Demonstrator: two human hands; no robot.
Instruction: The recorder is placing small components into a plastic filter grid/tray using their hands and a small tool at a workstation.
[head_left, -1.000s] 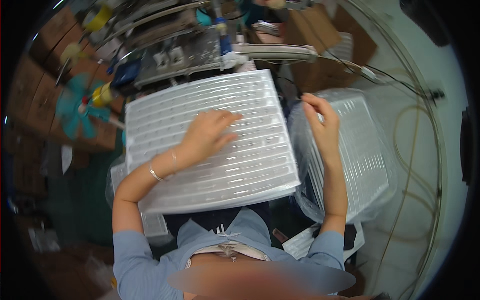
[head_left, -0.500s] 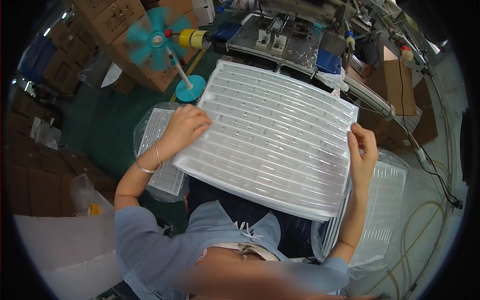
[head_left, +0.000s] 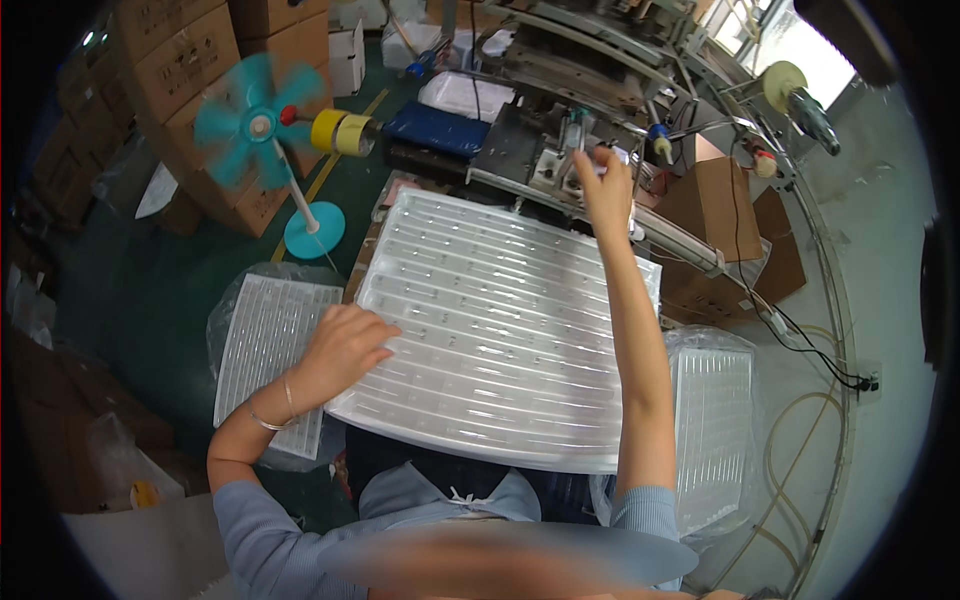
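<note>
A wide white plastic tray (head_left: pixel 480 330) with many ridged rows of small clear pieces lies in front of me, over my lap. My left hand (head_left: pixel 348 345) is closed at its left edge, with fingers curled over the rim. Beyond the tray's far right part, my right hand (head_left: pixel 608 195) reaches out to the metal fixture (head_left: pixel 550 165) of a bench machine. Its thumb and fingers are apart, and I see nothing between them. A small clear-and-blue part of the fixture (head_left: pixel 575 128) stands just past the fingertips.
Similar trays in clear bags flank me, a left tray (head_left: pixel 265 350) and a right tray (head_left: pixel 712 430). A turquoise fan (head_left: pixel 315 232) spins at the left, near stacked cartons (head_left: pixel 190 75). A blue pad (head_left: pixel 435 130) lies beside the machine. An open carton (head_left: pixel 710 210) and cables stand right.
My right hand has left the tray's right edge and moved forward to the machine. My left hand stays at the left edge. The view has shifted, so the tray sits lower and further left.
</note>
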